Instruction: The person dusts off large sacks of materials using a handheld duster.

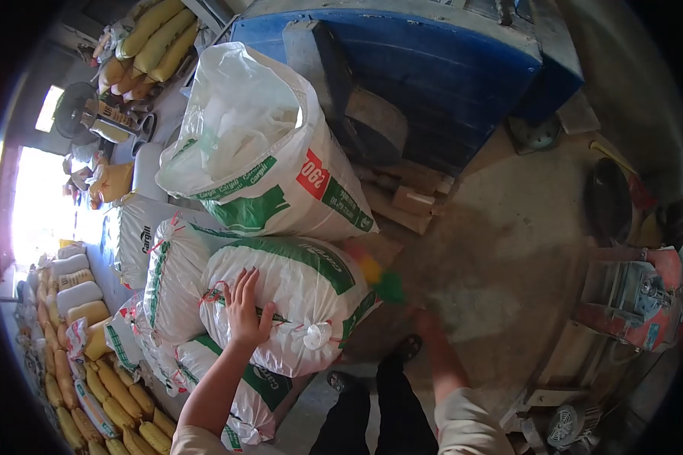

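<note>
Stacked sacks: far left of the left hand, yellow and white sacks [76, 303] sit in close rows; judged a wall with no room to step that way.
Left hand: the left hand [247, 311] lies flat, fingers spread wide, on the tied sack [281, 303] and grips nothing.
Tied sack: it lies on its side under that hand, on other white sacks [174, 280], its knotted neck [315, 334] pointing toward the person's legs; it bulges past the sack below and could roll off toward the feet if pushed.
Open sack: above the left hand, an open sack [258, 159] leans tilted on the pile, mouth gaping; a jolt from below could tip it and spill whatever is inside.
Right hand: the right hand [425, 322] is blurred, low beside the sack's end; I cannot tell if it is open or closed, or whether it holds the blurred green and yellow thing [379, 280] just above it.
Floor: right of the right hand, bare concrete floor [508, 250] offers the only open room.
Machines: farther right, a red machine [637, 296] and a blue bin [432, 68] mark the edges.
</note>
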Motion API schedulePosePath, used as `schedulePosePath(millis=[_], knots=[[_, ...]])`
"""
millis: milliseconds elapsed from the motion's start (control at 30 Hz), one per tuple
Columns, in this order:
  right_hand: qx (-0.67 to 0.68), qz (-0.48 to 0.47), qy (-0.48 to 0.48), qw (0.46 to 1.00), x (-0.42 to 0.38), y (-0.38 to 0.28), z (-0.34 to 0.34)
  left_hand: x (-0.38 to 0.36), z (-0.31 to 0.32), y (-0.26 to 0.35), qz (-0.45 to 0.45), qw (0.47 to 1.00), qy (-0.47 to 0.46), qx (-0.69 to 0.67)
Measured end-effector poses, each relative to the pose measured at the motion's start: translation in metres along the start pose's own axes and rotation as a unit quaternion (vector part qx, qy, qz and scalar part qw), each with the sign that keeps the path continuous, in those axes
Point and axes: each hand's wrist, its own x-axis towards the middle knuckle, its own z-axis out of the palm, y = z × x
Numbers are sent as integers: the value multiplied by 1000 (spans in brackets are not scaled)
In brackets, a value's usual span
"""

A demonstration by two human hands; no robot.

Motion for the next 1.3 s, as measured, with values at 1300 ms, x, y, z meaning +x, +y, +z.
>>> schedulePosePath(millis=[1300], knots=[[56, -191, 113, 973, 73, -76, 58, 2, -4, -8, 2, 1000, 21, -12]])
